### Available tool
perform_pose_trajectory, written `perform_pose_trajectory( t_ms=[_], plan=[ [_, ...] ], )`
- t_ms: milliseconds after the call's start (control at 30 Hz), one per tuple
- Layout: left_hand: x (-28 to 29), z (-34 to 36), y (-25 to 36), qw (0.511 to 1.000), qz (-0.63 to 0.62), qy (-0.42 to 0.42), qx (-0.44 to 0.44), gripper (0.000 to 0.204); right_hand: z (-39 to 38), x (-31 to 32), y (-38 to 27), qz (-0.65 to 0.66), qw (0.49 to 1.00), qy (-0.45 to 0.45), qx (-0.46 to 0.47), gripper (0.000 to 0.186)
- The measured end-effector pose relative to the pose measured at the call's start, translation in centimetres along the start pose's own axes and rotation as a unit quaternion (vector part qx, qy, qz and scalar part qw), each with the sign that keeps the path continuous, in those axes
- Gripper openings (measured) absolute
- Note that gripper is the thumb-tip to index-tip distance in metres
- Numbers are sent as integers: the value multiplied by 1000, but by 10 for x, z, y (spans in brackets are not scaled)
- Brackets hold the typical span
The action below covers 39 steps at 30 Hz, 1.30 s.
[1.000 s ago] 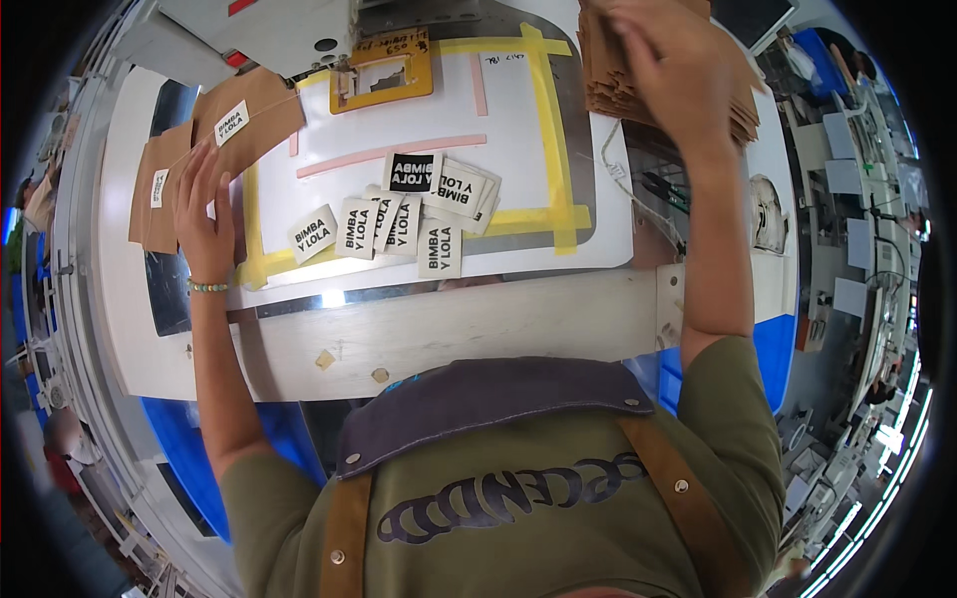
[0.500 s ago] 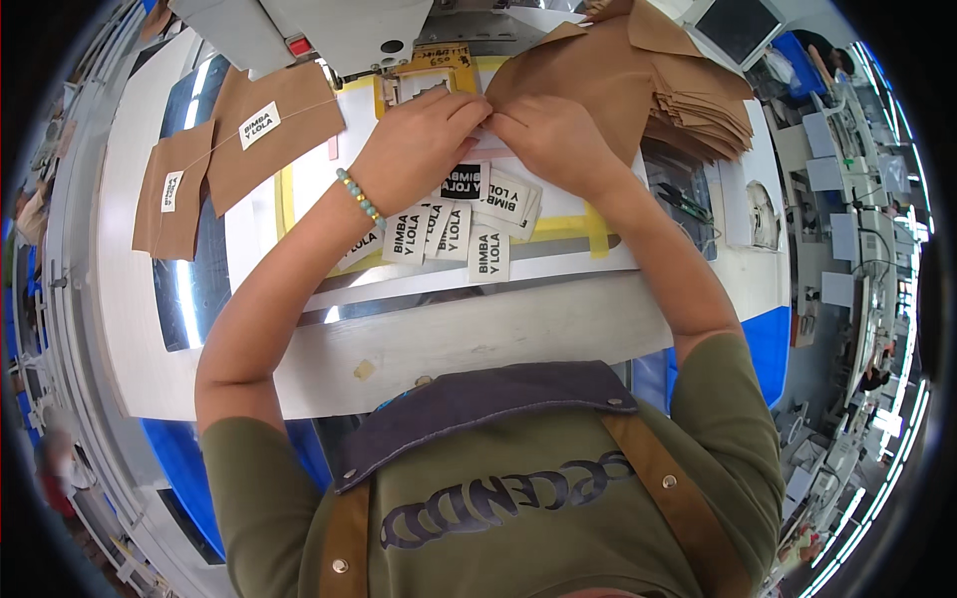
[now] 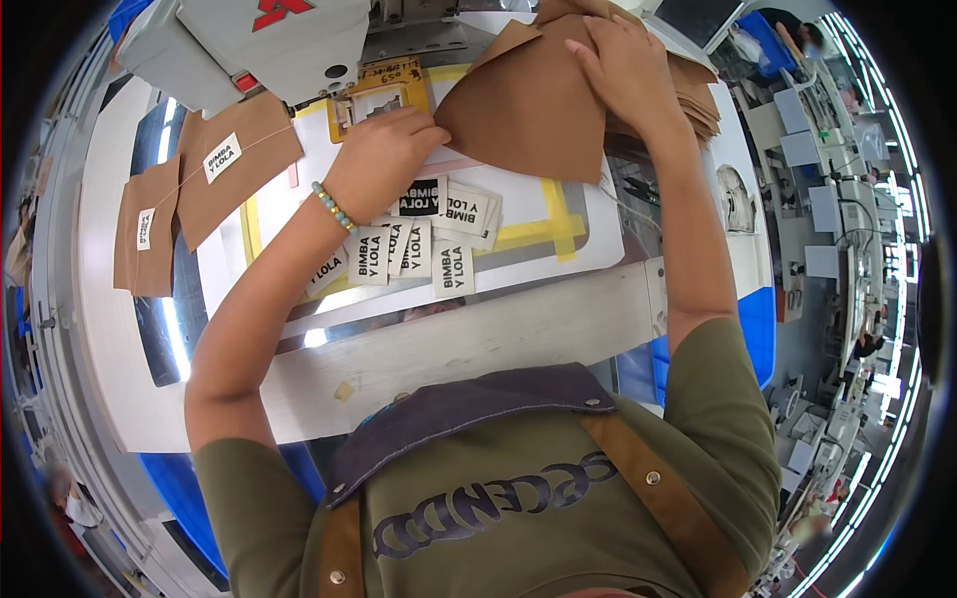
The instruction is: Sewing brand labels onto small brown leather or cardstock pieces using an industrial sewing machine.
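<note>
My left hand [image 3: 395, 149] pinches the lower left corner of a brown sheet piece [image 3: 523, 125] above a white template board with yellow tape [image 3: 563, 227]. My right hand [image 3: 626, 75] lies on the upper right of that piece, fingers apart, over a stack of brown pieces [image 3: 698, 105]. Below my left hand are several white labels with black lettering [image 3: 369, 259] and one black label [image 3: 426, 199]. Just behind that hand sits a small yellow frame [image 3: 419, 90] with a cutout. Two brown pieces [image 3: 224, 204] with white labels and a thread across them lie at the left.
A grey machine housing [image 3: 289, 55] overhangs the back of the table [image 3: 140, 409]. A screen [image 3: 688, 18] stands at the back right. Blue bins [image 3: 169, 493] sit below the table. Benches and other people [image 3: 867, 344] show toward the rim.
Both hands met at the middle half a second ago; my right hand has since moved up and right. A brown piece came from the right stack onto the board, into my left hand's pinch.
</note>
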<state>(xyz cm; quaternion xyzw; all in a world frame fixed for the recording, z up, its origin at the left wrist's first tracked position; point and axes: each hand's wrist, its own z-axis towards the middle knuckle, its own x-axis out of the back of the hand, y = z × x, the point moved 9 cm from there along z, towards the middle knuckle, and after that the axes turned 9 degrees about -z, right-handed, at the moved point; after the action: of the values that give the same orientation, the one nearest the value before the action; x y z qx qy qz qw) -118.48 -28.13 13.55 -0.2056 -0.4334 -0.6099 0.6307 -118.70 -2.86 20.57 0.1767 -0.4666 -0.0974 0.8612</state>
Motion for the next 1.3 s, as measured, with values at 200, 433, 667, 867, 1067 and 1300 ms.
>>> perform_pose_trajectory(
  t_ms=[200,433,667,867,1067,1300],
  plan=[
    [19,-26,-5,999,22,-19,26,25,-13,-47,44,34,992,-76,-96,54],
    [39,-50,-9,998,44,29,46,15,-37,45,-73,213,974,8,74,45],
    [46,-48,-6,997,54,44,26,11,-90,59,-156,196,965,-35,170,36],
    [49,-68,-13,994,101,16,33,22,-88,56,-149,191,969,-25,154,31],
    [53,-76,-16,992,115,2,46,22,-76,40,-135,176,976,29,128,21],
    [47,-68,12,987,155,9,-49,28,-51,71,-114,106,989,69,72,26]
  ],
)
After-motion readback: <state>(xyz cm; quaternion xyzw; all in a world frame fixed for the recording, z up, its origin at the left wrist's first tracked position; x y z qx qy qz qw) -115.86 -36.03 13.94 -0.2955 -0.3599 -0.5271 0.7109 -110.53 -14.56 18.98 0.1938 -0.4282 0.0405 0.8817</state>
